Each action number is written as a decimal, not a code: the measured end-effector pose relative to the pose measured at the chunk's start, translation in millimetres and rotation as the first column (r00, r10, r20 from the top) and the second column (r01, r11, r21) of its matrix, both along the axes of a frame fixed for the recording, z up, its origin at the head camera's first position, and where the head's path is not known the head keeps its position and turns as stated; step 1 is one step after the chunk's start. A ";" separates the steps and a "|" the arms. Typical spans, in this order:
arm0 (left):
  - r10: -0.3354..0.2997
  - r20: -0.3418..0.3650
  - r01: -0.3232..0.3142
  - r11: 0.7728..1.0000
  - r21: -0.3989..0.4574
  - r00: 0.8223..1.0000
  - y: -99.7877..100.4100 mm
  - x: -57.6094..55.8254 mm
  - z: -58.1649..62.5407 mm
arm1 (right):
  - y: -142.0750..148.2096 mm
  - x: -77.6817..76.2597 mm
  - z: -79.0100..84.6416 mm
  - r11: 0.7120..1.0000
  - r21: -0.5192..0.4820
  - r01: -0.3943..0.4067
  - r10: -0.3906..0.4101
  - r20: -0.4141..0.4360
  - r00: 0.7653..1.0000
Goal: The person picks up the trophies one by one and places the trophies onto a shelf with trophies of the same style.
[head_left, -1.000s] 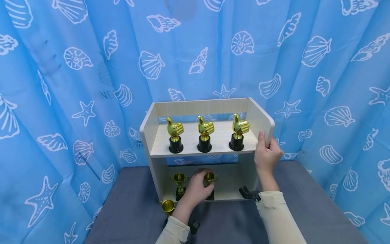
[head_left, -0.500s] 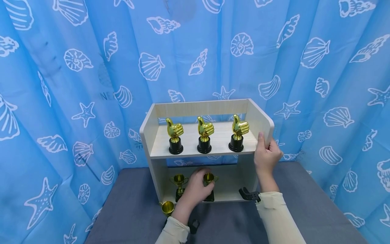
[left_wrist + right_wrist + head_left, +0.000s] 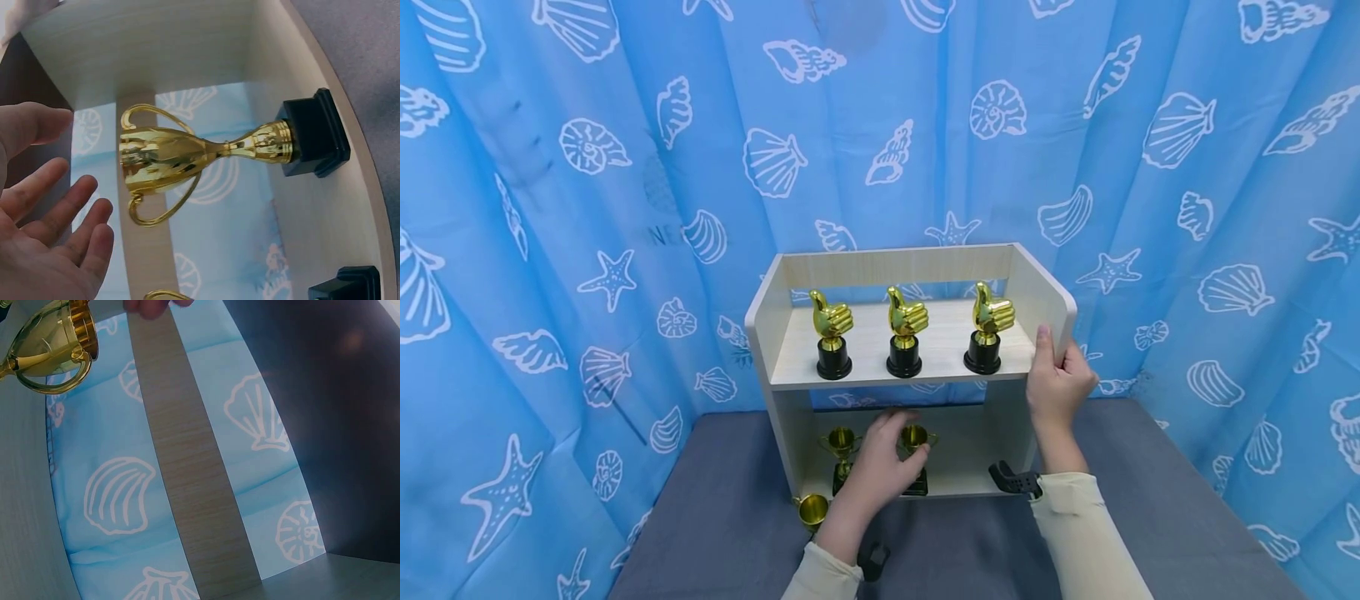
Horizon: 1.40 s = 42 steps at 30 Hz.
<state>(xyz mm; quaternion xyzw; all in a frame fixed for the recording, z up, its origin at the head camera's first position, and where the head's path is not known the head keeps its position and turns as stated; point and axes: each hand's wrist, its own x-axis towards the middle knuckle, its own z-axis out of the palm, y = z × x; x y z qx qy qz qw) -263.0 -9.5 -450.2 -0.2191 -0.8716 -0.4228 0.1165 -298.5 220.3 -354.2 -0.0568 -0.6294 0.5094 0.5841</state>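
A gold trophy cup (image 3: 165, 156) with two handles and a black base stands upright on the lower level of a pale wooden shelf (image 3: 902, 379). My left hand (image 3: 880, 462) is beside its rim, fingers spread; the left wrist view has the left hand (image 3: 53, 231) apart from the cup. With thumb in front, my right hand (image 3: 1060, 383) grips the shelf's right side panel. To the left on the lower level stands a second trophy cup (image 3: 842, 446). A third trophy cup (image 3: 812, 510) is in front of the shelf, partly hidden by my left forearm.
Three gold thumbs-up trophies, the left (image 3: 832, 337), middle (image 3: 905, 333) and right one (image 3: 987, 329), line the upper level. The shelf stands on a grey cloth-covered table (image 3: 715, 517), against a blue shell-print curtain (image 3: 865, 125).
My left hand's fingers have loosened and lifted off the trophy cup on the lower level, which stays in place. The right hand keeps its grip on the shelf.
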 end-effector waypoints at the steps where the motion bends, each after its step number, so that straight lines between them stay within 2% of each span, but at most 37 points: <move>1: 0.002 0.000 -0.002 1.000 0.001 1.000 -0.8 1.8 1.4 | 0.0 -0.1 -0.2 1.000 0.000 -0.002 0.002 0.001 1.000; 8: 0.026 -0.015 -0.026 1.000 -0.006 1.000 -5.7 10.6 9.9 | 0.6 -0.9 1.2 1.000 -0.014 -0.002 0.002 -0.008 1.000; 16: 0.020 -0.042 -0.021 1.000 -0.016 0.999 -12.1 16.9 8.2 | 1.5 -2.9 -2.1 1.000 -0.011 -0.005 0.005 -0.003 1.000; 25: 0.019 0.016 -0.018 0.999 -0.037 1.000 -23.0 25.2 10.7 | 16.3 -25.4 -24.6 1.000 -0.003 0.002 -0.002 0.031 1.000; 33: 0.005 -0.007 -0.005 0.999 -0.048 1.000 -33.9 31.7 14.9 | 20.2 -28.5 -27.9 1.000 0.019 -0.004 0.004 0.019 1.000; 42: 0.044 0.019 -0.042 0.995 -0.090 0.999 -51.6 39.9 13.4 | 21.7 -29.5 -28.2 1.000 0.018 -0.007 0.007 0.031 1.000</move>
